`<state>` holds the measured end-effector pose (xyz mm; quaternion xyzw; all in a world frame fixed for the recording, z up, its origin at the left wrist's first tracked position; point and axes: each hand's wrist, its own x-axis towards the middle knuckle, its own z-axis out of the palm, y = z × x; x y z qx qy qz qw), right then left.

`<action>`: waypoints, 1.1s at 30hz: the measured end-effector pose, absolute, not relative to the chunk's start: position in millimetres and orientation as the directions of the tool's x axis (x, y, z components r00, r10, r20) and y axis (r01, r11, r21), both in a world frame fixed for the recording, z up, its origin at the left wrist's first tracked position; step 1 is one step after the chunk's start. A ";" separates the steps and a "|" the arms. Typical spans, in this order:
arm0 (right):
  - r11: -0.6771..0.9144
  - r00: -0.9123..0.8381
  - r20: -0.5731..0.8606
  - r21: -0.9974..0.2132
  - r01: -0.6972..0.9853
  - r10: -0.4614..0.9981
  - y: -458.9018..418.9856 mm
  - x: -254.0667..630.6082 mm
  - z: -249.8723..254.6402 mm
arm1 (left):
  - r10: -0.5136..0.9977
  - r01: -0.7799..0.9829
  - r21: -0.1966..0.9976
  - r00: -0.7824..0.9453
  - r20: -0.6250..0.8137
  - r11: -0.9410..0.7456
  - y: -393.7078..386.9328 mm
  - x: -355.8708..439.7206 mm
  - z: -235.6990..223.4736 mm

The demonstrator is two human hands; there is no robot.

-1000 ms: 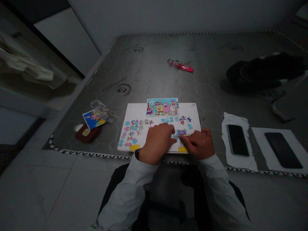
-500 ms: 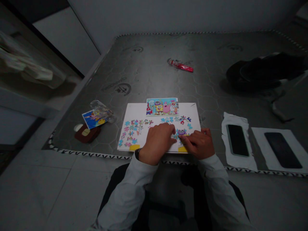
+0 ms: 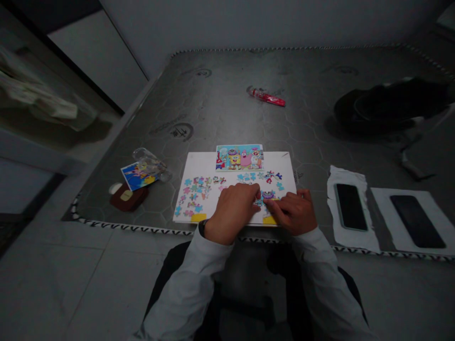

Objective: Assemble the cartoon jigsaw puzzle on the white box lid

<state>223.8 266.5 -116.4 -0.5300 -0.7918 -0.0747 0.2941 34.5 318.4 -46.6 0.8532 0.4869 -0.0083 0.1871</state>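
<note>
A white board (image 3: 202, 163) lies near the front edge of the grey mattress (image 3: 227, 104), with several loose jigsaw pieces (image 3: 195, 194) scattered on it. A small colourful cartoon picture (image 3: 240, 157) rests at the board's far edge. My left hand (image 3: 232, 210) is curled, knuckles up, its fingertips pressed down on a small joined cluster of pieces (image 3: 267, 195). My right hand (image 3: 293, 212) is beside it, fingers pinched together at the same cluster. Yellow pieces (image 3: 199, 217) sit at the board's near edge.
A plastic bag with a picture card (image 3: 144, 171) and a dark red case (image 3: 127, 197) lie at the left. A red tube (image 3: 267, 97) lies farther back. Two phones (image 3: 350, 206) (image 3: 415, 220) rest on white sheets at the right. Dark clothing (image 3: 387, 106) is heaped behind them.
</note>
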 end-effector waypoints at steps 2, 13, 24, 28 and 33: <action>0.427 -0.264 0.548 -0.194 0.883 0.794 266.4 224.2 -117.0 | 0.830 0.832 0.313 0.526 -0.187 -0.457 318.5 33.9 -47.6; 0.419 -0.247 0.548 -0.212 0.883 0.799 266.3 222.9 -116.3 | 0.841 0.845 0.273 0.512 -0.172 -0.459 317.9 33.4 -50.1; 0.420 -0.257 0.545 -0.198 0.885 0.798 266.3 223.3 -116.1 | 0.837 0.839 0.297 0.517 -0.179 -0.455 318.2 33.9 -47.2; 0.428 -0.260 0.550 -0.201 0.881 0.794 266.3 222.7 -114.8 | 0.843 0.848 0.289 0.505 -0.185 -0.445 317.9 34.0 -47.9; 0.424 -0.254 0.546 -0.209 0.881 0.798 266.0 222.4 -113.8 | 0.844 0.845 0.288 0.508 -0.173 -0.450 318.1 34.1 -49.0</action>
